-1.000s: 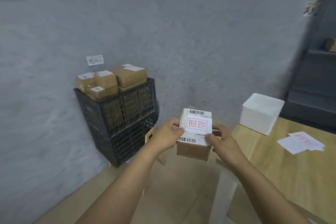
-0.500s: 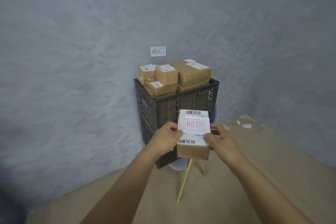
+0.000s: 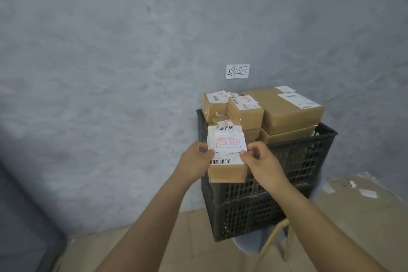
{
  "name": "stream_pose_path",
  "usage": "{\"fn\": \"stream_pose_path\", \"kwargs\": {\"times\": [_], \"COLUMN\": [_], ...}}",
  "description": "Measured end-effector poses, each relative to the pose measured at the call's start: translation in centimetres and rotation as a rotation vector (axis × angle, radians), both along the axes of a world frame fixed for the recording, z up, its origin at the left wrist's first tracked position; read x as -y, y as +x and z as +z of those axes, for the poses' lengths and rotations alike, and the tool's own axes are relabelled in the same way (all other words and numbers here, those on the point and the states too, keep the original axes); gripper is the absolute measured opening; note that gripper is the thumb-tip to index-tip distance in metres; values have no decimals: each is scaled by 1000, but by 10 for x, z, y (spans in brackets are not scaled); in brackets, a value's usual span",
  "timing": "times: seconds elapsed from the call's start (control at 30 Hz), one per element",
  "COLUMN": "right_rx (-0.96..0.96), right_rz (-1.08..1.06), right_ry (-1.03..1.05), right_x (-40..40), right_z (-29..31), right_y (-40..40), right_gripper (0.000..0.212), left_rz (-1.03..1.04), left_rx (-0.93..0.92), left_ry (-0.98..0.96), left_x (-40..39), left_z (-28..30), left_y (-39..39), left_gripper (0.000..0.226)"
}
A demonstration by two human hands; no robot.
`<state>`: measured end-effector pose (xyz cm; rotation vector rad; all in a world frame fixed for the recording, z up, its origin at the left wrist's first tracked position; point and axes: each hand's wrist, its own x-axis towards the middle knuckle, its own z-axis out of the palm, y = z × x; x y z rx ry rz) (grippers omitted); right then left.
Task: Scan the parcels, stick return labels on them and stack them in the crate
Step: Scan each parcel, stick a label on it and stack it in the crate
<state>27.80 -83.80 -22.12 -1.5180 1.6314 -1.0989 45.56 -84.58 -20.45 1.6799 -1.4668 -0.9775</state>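
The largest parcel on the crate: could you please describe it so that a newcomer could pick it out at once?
Find the black crate below the small paper sign on the grey wall. Parcels are piled above its rim; the largest parcel tops the right side, on a flatter box. It is far wider than the small parcels to its left.

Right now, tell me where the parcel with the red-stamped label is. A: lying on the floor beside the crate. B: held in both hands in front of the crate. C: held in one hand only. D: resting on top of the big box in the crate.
B: the left hand and right hand grip opposite sides of the parcel, held up in front of the black crate.
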Motion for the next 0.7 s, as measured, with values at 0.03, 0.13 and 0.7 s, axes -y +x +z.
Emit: {"fn": "stream_pose_path", "kwargs": {"times": [0.03, 0.13, 0.7], "right_rx": [-2, -16, -376], "right_rz": [24, 78, -128], "right_ry": [7, -2, -61], "right_x": [13, 48, 194], "right_z": [2, 9, 22], "right_y": [3, 11, 21], "right_gripper": [10, 19, 26], "left_rz": [21, 58, -80], "left_rx": [3, -3, 17], "left_ry": [-4, 5, 73], "left_x": [11, 43, 213], "left_z": [2, 7, 0], "left_y": [2, 9, 6], "left_gripper": [20, 22, 40]}}
